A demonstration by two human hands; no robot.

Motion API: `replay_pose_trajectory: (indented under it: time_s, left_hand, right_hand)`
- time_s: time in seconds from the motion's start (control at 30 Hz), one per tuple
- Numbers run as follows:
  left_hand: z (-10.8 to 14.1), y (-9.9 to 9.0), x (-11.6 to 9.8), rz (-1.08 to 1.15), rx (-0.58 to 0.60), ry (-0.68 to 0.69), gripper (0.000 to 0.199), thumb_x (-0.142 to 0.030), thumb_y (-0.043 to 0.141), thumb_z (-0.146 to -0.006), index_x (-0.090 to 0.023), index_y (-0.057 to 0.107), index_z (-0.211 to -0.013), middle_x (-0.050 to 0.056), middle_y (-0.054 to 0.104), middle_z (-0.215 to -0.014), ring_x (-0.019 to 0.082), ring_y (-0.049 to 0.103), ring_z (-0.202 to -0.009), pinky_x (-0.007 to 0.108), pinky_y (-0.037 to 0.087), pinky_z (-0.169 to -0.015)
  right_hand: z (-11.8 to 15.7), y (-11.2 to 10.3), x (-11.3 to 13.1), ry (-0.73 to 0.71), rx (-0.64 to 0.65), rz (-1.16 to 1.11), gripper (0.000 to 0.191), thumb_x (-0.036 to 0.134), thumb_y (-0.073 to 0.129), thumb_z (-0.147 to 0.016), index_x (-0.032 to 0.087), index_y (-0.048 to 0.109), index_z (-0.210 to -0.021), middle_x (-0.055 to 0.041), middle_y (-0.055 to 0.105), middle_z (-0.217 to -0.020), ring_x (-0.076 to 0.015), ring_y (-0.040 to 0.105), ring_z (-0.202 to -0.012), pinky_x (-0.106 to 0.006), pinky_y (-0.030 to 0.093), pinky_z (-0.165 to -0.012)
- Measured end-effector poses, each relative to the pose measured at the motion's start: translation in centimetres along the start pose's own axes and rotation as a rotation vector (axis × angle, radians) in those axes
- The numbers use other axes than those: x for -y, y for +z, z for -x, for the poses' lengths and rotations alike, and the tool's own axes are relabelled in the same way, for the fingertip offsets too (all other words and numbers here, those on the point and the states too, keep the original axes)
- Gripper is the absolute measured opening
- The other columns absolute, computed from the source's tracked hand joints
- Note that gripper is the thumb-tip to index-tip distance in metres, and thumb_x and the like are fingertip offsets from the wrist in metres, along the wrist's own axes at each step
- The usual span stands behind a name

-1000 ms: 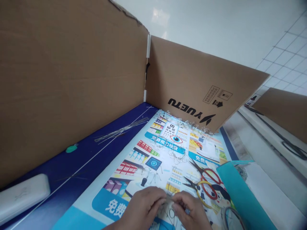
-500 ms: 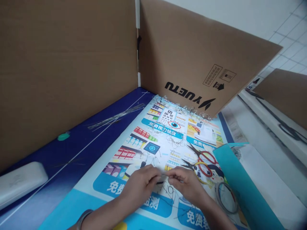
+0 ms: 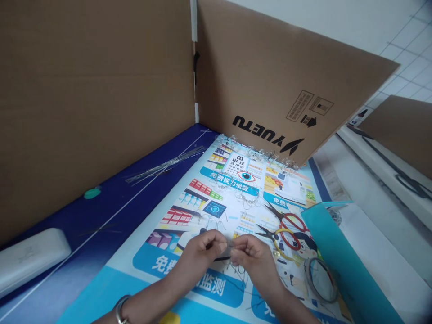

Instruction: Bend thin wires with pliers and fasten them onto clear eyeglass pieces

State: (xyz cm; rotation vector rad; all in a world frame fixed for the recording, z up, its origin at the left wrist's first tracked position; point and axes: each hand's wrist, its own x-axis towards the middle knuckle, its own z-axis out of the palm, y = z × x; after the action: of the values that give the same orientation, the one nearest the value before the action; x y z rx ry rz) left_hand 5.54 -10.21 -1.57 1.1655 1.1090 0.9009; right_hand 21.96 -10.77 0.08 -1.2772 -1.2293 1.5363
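Observation:
Both hands meet low in the middle of the head view, just above the printed mat. My left hand is pinched at the fingertips on a thin wire. Facing it, my right hand pinches the same wire, and only a short bit shows between the fingers. Bent wire pieces lie on the mat beneath the hands. To the right are red-handled scissors and yellow-handled scissors. A coil of wire rests nearer my right forearm.
Cardboard panels stand behind and at the left. Twisted wire pieces line the back edge. Straight wires lie on blue cloth, with a green lump and a white case nearby. A teal box borders the right.
My hands have drawn closer together, and my right hand has shifted slightly left with its fingers more tightly curled. The wire stays between them. The whole view has moved very slightly.

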Motion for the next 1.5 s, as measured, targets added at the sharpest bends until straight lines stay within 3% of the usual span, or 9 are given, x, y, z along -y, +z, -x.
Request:
replay_pose_trajectory:
  time_s: [0.17, 0.73, 1.17, 1.5]
  left_hand:
    - [0.15, 0.24, -0.51, 0.18, 0.051, -0.089, 0.018, -0.029, 0.052, -0.08, -0.015, 0.051, -0.069, -0.005, 0.039, -0.053, 0.006, 0.026, -0.046, 0.019, 0.02, -0.043]
    - [0.18, 0.32, -0.53, 0.327, 0.092, -0.14, 0.022, -0.033, 0.057, -0.078, -0.016, 0.048, -0.068, -0.006, 0.041, -0.054, 0.005, 0.026, -0.043, 0.018, 0.019, -0.041]
    - [0.39, 0.59, -1.01, 0.24, 0.028, -0.129, 0.019, -0.031, 0.054, -0.079, -0.015, 0.05, -0.07, -0.007, 0.038, -0.048, 0.005, 0.027, -0.042, 0.019, 0.019, -0.041]
    - [0.39, 0.91, -0.22, 0.122, -0.01, -0.093, 0.022, -0.033, 0.052, -0.08, -0.015, 0.049, -0.069, -0.006, 0.04, -0.051, 0.006, 0.03, -0.043, 0.019, 0.023, -0.042]
  right_hand:
    - [0.06, 0.34, 0.05, 0.012, -0.045, -0.117, 0.014, 0.023, 0.066, -0.071, 0.015, 0.059, -0.081, 0.0013, 0.058, -0.061, -0.0116, 0.054, -0.054, -0.026, 0.044, -0.054]
    - [0.06, 0.08, -0.59, 0.076, -0.039, -0.192, 0.02, 0.029, 0.069, -0.069, 0.014, 0.06, -0.08, 0.0001, 0.06, -0.057, -0.012, 0.056, -0.052, -0.025, 0.044, -0.053]
    - [0.06, 0.51, -0.82, 0.064, -0.06, -0.228, 0.018, 0.029, 0.065, -0.073, 0.015, 0.057, -0.083, -0.0001, 0.059, -0.063, -0.0119, 0.055, -0.059, -0.026, 0.044, -0.058]
    - [0.21, 0.35, -0.7, -0.014, -0.071, -0.09, 0.017, 0.03, 0.063, -0.075, 0.016, 0.054, -0.072, 0.0023, 0.056, -0.054, -0.0098, 0.05, -0.05, -0.022, 0.039, -0.05]
